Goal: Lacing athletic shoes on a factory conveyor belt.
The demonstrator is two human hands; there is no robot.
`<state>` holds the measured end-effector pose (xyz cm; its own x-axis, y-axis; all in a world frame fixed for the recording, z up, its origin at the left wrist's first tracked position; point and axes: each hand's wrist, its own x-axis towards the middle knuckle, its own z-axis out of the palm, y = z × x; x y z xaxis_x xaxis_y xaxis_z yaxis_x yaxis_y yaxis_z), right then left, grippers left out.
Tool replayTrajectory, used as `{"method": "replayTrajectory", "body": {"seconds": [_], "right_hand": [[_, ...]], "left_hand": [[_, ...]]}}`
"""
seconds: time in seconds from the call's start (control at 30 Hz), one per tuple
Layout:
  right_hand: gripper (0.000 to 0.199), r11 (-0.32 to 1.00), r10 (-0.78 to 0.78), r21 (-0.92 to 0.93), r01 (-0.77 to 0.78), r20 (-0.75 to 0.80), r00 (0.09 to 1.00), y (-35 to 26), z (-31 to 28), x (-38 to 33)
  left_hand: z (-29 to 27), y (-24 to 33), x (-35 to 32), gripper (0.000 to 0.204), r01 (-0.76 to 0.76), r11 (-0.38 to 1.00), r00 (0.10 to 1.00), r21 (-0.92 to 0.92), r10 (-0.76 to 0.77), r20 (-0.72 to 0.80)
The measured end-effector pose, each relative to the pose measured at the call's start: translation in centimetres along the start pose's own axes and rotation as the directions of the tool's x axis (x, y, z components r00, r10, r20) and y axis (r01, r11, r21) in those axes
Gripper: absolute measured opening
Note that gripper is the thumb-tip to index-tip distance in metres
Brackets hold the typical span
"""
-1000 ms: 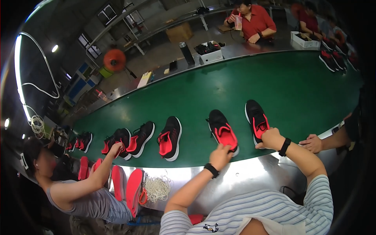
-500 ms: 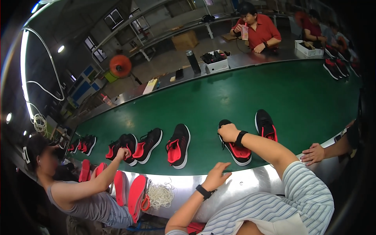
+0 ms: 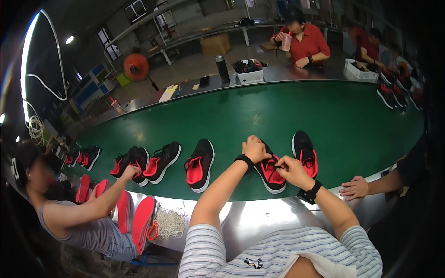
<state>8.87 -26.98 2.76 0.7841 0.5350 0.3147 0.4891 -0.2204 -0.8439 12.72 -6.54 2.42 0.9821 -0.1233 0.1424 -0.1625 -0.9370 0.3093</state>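
Observation:
A black sneaker with red lining and white sole (image 3: 272,184) lies on the green conveyor belt in front of me, toe pointing away. My left hand (image 3: 254,149) is curled over the front left of its upper, fingers partly hidden. At the opening, my right hand (image 3: 294,172) is closed, pinching a dark shoelace (image 3: 278,166) between thumb and finger. Just right of it lies a similar sneaker (image 3: 303,147), touched by neither hand. Another sneaker (image 3: 205,157) rests to the left, beyond my left forearm.
On my left a co-worker (image 3: 88,222) reaches into sneakers (image 3: 139,160). Red insoles (image 3: 144,217), orange-handled scissors (image 3: 152,230) and a pile of white laces (image 3: 170,222) lie nearby. Another person's hand (image 3: 355,188) rests on the metal edge at right. Across the belt (image 3: 250,111) sits someone in red (image 3: 311,44).
My left hand, earlier open in the air near the belt's edge, has moved forward onto the sneaker. My right hand has come back from its front to the lace at the opening.

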Motion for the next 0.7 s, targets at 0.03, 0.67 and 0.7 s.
{"method": "replayTrajectory", "body": {"seconds": [0.03, 0.67, 0.7], "right_hand": [[0.012, 0.999, 0.028, -0.036, -0.030, -0.051, 0.998, -0.1, -0.2, -0.3], [0.019, 0.825, 0.066, -0.546, 0.147, 0.350, 0.934, 5.3, 2.6, 0.9], [0.020, 0.864, 0.062, -0.485, 0.133, 0.366, 0.928, 4.8, 1.2, 0.3]], "left_hand": [[-0.1, 1.0, 0.2, 0.038, -0.026, 0.995, 0.996, 0.092, 0.019, 0.083], [3.0, 4.7, -3.2, 0.026, -0.240, 0.970, 0.969, 0.037, 0.242, -0.047], [3.4, 4.7, -3.2, 0.031, -0.244, 0.967, 0.968, 0.070, 0.248, -0.043]]}}
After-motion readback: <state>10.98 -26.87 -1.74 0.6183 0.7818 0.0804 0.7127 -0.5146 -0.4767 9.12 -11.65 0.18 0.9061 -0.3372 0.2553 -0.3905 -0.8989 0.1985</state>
